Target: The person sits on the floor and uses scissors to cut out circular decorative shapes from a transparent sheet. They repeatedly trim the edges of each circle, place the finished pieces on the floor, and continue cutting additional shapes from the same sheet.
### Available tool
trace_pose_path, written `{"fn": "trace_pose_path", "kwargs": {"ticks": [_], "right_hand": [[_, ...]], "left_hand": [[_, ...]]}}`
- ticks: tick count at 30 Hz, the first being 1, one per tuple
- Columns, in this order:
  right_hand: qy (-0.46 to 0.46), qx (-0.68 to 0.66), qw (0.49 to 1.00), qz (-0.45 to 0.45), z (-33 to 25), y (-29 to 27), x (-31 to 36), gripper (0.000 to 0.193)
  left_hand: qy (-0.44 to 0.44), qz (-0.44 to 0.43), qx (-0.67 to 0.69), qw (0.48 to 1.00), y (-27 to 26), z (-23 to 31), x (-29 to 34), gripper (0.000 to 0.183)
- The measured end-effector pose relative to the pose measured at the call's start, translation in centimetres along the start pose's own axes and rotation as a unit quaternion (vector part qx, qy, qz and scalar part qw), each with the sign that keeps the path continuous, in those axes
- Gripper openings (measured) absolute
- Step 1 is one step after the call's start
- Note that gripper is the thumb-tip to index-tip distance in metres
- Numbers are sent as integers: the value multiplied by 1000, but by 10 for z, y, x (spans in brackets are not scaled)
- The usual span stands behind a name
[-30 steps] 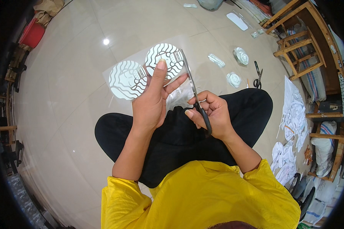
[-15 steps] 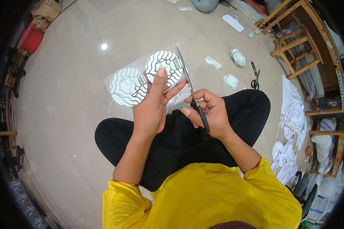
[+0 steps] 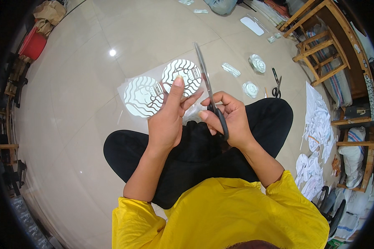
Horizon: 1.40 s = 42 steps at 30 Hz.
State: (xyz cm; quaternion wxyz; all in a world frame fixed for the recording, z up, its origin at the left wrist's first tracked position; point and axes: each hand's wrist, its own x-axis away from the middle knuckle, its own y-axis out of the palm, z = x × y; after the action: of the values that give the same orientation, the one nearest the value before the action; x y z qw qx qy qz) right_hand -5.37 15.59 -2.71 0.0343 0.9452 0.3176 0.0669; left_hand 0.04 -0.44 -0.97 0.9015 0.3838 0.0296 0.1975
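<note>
Between thumb and fingers, my left hand (image 3: 168, 118) pinches a clear plastic sheet (image 3: 126, 84) carrying two round white stickers with wavy dark lines. One round sticker (image 3: 142, 99) lies toward the left, and the other sticker (image 3: 176, 68) sits under my thumb on the right. My right hand (image 3: 230, 118) grips a pair of scissors (image 3: 212, 97) by its black handles. The long blades point away from me and run alongside the sheet's right edge, looking closed or nearly so. My left fingertips are close to the blades, partly behind the sheet.
On the floor to the right are bundles of cut stickers (image 3: 257, 63), another stack (image 3: 250, 89) and a second pair of scissors (image 3: 277, 86). White scraps (image 3: 318, 133) pile up farther right, beside wooden stools (image 3: 322, 58). A red tub (image 3: 33, 43) stands far left.
The sheet has shifted slightly right and toward me with my left hand. The scissors have tilted a little, and their blades now stand just beside the sheet's edge.
</note>
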Motion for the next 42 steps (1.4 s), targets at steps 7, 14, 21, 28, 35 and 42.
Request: {"fn": "trace_pose_path", "kwargs": {"ticks": [7,14,21,28,35,42], "right_hand": [[-94,-108,986,84,-19,9,-26,38],[-135,-64,978,147,-38,3,-40,39],[-81,-70,989,105,6,0,-5,41],[-59,-77,994,-58,63,11,44,41],[-26,-28,995,-91,36,17,31,31],[9,-31,996,-84,22,24,24,30]], "left_hand": [[17,14,-53,998,-8,-13,-6,36],[24,-49,8,998,-7,7,-10,44],[40,-37,53,997,-13,17,-16,43],[52,-35,111,992,-15,14,-19,44],[37,-65,76,994,-7,11,-15,50],[39,-80,78,993,-8,10,-13,53]]}}
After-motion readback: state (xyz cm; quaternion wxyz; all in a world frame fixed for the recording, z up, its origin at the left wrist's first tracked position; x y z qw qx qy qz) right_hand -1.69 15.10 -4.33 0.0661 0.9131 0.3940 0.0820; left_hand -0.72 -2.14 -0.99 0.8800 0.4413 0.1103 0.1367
